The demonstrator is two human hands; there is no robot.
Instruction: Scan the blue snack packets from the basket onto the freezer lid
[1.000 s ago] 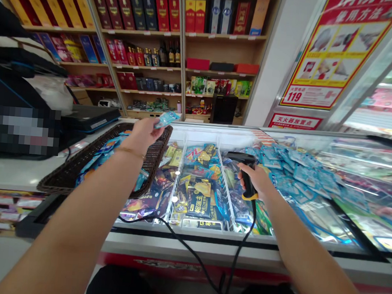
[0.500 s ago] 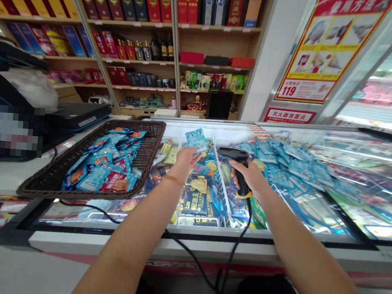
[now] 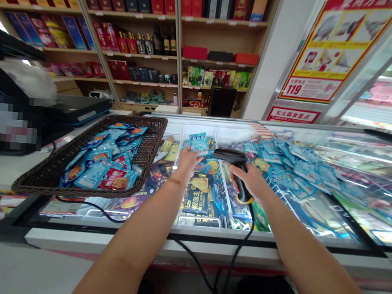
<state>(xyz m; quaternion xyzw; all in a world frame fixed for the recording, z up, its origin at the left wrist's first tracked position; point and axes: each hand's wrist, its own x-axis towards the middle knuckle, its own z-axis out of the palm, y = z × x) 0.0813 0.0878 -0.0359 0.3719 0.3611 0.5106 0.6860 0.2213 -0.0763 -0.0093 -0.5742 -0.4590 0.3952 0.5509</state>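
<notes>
My left hand [image 3: 188, 159] pinches a light blue snack packet [image 3: 200, 144] by its lower left side, above the chest freezer. In my right hand [image 3: 246, 178] is a black barcode scanner [image 3: 231, 156] with a yellow-edged grip end, its head turned left toward the packet. The scanner and the packet are a short gap apart. A dark brown wicker basket [image 3: 155, 153] at the left holds several blue and red packets [image 3: 113, 158]. On the right, a heap of similar light blue packets [image 3: 299, 166] lies on the freezer.
Bagged goods [image 3: 199, 197] fill the freezer's wire compartments below my hands. The scanner's black cable [image 3: 194, 258] loops over the freezer's front edge [image 3: 107, 244]. Black counter equipment [image 3: 80, 110] stands at the left, and shelves of boxes [image 3: 135, 56] line the back.
The packet in my left hand has tilted more upright and shifted slightly right and down. The scanner's head has turned a little and moved slightly left. The whole view has shifted slightly.
</notes>
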